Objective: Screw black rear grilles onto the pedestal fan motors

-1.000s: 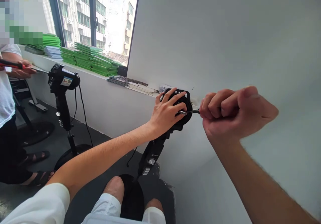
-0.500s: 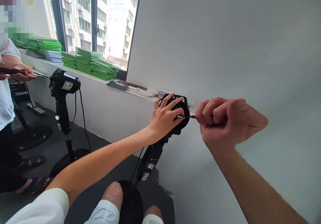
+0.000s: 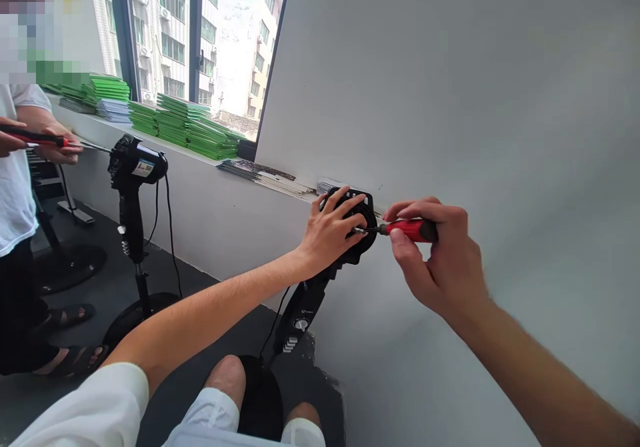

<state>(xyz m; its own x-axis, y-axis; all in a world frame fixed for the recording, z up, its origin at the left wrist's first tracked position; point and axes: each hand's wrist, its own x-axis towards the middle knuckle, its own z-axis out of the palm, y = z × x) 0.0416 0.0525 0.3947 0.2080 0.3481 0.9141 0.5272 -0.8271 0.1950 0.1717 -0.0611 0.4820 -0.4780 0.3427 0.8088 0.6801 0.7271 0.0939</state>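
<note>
A black fan head (image 3: 356,252) without a visible grille stands on its post, near the wall. My left hand (image 3: 331,230) is wrapped over the front of this head, fingers spread across it, thumb side near a small metal shaft (image 3: 359,231). From the right, my right hand (image 3: 440,247) holds a screwdriver (image 3: 411,229) with a red and black handle between thumb and fingers. Its blade points left and meets the head near the shaft; the tip is hidden by the left fingers. Below is the fan's control panel (image 3: 301,323) with a round knob.
At the left a person in a white shirt (image 3: 17,187) holds a red and black screwdriver (image 3: 47,140) at a second black fan head (image 3: 137,161). Green stacks (image 3: 173,125) and flat sheets (image 3: 270,181) lie along the window ledge. A round fan base (image 3: 260,400) stands by my knees.
My right hand has turned and loosened from a fist round the screwdriver to a thumb-and-finger hold, so the red handle now shows. My left hand stays on the fan head.
</note>
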